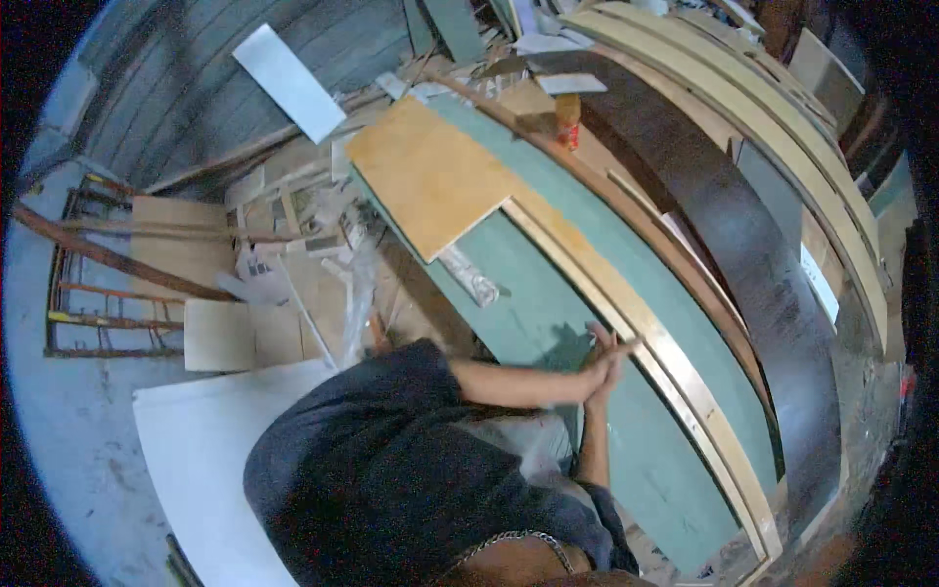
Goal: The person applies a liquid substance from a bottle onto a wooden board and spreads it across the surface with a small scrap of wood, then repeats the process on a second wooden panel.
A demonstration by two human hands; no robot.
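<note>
My left hand [600, 374] reaches in from the left and meets my right hand [601, 337], which comes up from below. The two touch and overlap, palms close together, with fingers stretched out and slightly blurred. I see nothing held in either hand. Both are over a long green board [509, 284], beside a pale wooden strip [636, 328] that runs lengthwise along it. The strip's far end meets a tan plywood panel [427, 176] lying on the green board. A shiny crumpled wrapper or tube [469, 277] lies by the panel's near edge.
Beyond the green board are a brown strip [675, 259], a dark board [724, 215] and stacked pale boards [782, 117]. An orange bottle with a red label [567, 122] stands there. At left are scraps, a rusty metal frame [117, 321] and a white sheet [196, 440].
</note>
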